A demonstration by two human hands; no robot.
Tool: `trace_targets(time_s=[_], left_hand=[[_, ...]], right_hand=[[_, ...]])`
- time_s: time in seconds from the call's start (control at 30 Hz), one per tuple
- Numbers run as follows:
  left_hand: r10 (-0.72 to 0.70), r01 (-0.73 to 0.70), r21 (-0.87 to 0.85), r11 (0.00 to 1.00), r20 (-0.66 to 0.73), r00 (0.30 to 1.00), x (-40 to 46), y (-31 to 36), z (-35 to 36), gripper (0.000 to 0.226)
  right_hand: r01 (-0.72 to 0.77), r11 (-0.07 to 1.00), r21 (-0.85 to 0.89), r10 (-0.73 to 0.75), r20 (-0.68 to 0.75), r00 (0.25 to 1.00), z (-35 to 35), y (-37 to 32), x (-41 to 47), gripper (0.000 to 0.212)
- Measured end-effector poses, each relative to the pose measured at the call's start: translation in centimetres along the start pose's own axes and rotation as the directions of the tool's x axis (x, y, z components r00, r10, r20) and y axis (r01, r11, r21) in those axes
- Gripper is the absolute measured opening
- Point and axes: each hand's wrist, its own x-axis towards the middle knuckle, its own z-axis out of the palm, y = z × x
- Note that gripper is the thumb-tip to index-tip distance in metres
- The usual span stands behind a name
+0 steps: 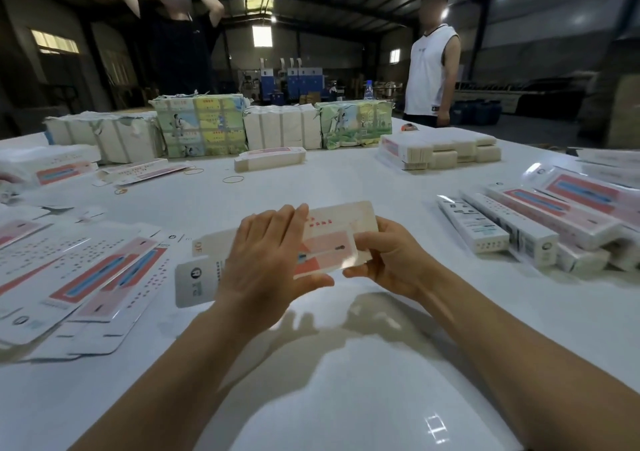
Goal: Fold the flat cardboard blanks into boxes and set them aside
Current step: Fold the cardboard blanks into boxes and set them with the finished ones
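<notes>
Cardboard blank [332, 239] between hands, left hand [263, 260] over it, right hand [388, 260] gripping its end

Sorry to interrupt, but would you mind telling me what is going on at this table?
A person is folding a cardboard blank above the white table. The left hand lies over it and the right hand grips its right end. Flat blanks lie spread on the left, and finished boxes are piled on the right. Two other people stand at the far side.
</notes>
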Motion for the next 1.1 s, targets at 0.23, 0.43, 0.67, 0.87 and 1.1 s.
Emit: trace_targets(time_s=[0.23,0.43,0.67,0.87,1.1], left_hand=[[0.043,-0.044,0.045,0.998,0.03,0.999,-0.3,0.2,-0.6,0.089],[-0.039,0.039,-0.037,0.999,-0.015,0.999,-0.3,0.6,-1.0,0.068],[-0.363,0.379,-0.146,0.914,0.122,0.924,0.1,-0.5,-0.7,0.086],[-0.366,0.377,-0.219,0.9,0.09,0.926,0.1,-0.4,-0.2,0.089],[-0.263,0.278,-0.259,0.925,0.091,0.96,-0.2,-0.4,0.1,0.088]], right_hand=[[0.047,0.94,-0.337,-0.074,-0.066,0.995,0.2,0.1,-0.3,0.025],[-0.023,0.911,-0.411,-0.059,-0.185,0.981,0.1,0.3,-0.1,0.024],[0.286,0.811,-0.51,-0.525,-0.42,0.74,1.5,1.1,-0.5,0.01],[0.308,0.566,-0.765,-0.656,-0.191,0.731,2.9,2.7,-0.6,0.024],[0.308,0.606,-0.733,-0.567,-0.126,0.814,3.8,2.6,-1.3,0.024]])
